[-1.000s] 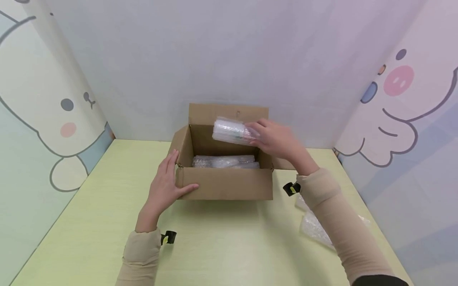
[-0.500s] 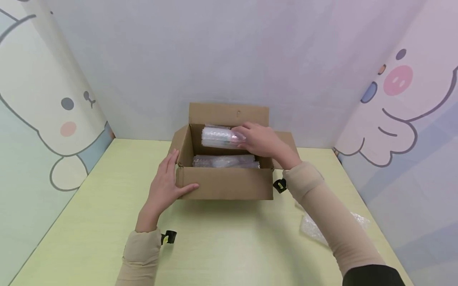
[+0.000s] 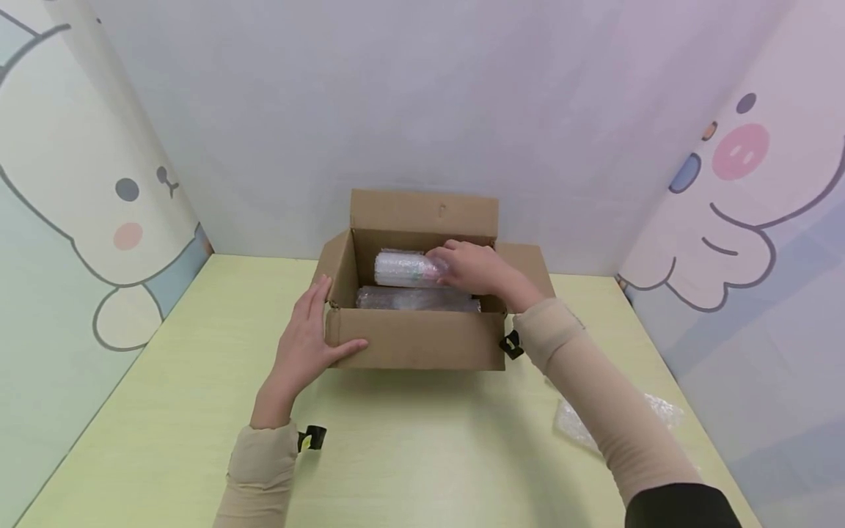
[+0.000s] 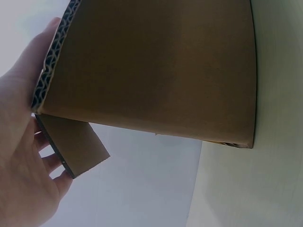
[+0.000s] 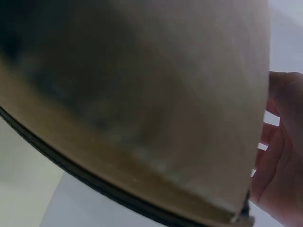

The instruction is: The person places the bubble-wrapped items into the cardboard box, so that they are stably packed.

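Observation:
A cardboard box (image 3: 416, 341) stands with its flaps spread near the back of the table. My left hand (image 3: 304, 341) rests on its front left corner, thumb across the front and fingers extended along the left side. Inside the box, my right hand (image 3: 472, 265) holds the right end of a bubble-wrapped roll (image 3: 403, 269); a hint of red and green shows through the wrap, but its contents cannot be made out. Below it, towards the front wall, lie other bubble-wrapped pieces (image 3: 412, 298). In the right wrist view a cardboard flap (image 5: 189, 94) covers most of the right hand.
Loose bubble wrap (image 3: 577, 424) lies on the table's right side, partly under the right forearm. The right flap (image 3: 528, 264) sticks outward beneath the right wrist. Behind the pale yellow table (image 3: 396, 455) hangs a plain backdrop (image 3: 422, 95), with cartoon-printed panels on both sides.
The right hand has carried the bubble-wrapped roll leftward and down, from above the box to inside it. The left hand has stayed at the corner.

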`<control>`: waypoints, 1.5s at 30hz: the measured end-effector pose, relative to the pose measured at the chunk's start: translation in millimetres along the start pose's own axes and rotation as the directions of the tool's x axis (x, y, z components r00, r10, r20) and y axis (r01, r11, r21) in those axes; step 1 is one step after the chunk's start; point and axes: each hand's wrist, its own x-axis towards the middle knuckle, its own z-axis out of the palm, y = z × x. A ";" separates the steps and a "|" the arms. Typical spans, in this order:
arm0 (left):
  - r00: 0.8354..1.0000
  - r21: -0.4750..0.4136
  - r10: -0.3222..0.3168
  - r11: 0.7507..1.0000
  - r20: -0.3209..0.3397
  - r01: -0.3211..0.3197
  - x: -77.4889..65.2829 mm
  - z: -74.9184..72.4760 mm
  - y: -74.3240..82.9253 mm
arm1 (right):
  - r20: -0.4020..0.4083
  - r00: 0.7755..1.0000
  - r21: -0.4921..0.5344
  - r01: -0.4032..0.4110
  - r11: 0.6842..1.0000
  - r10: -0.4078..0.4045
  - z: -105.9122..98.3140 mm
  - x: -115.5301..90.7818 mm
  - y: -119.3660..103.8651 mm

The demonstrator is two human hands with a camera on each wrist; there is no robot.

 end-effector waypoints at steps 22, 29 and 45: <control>1.000 -0.036 -0.026 0.999 -0.009 0.025 -0.4 2.4 -2.7 | 0.061 0.998 -0.014 -0.028 1.000 0.028 -3.3 14.6 6.3; 1.000 -0.037 -0.014 0.999 -0.027 0.013 -0.1 3.8 -3.4 | 0.104 0.994 -0.027 -0.027 0.999 0.029 -6.6 23.8 4.6; 1.000 -0.025 -0.016 1.000 -0.025 0.015 0.4 2.7 -2.1 | 0.214 0.977 -0.232 0.039 0.972 0.012 10.6 22.0 -5.8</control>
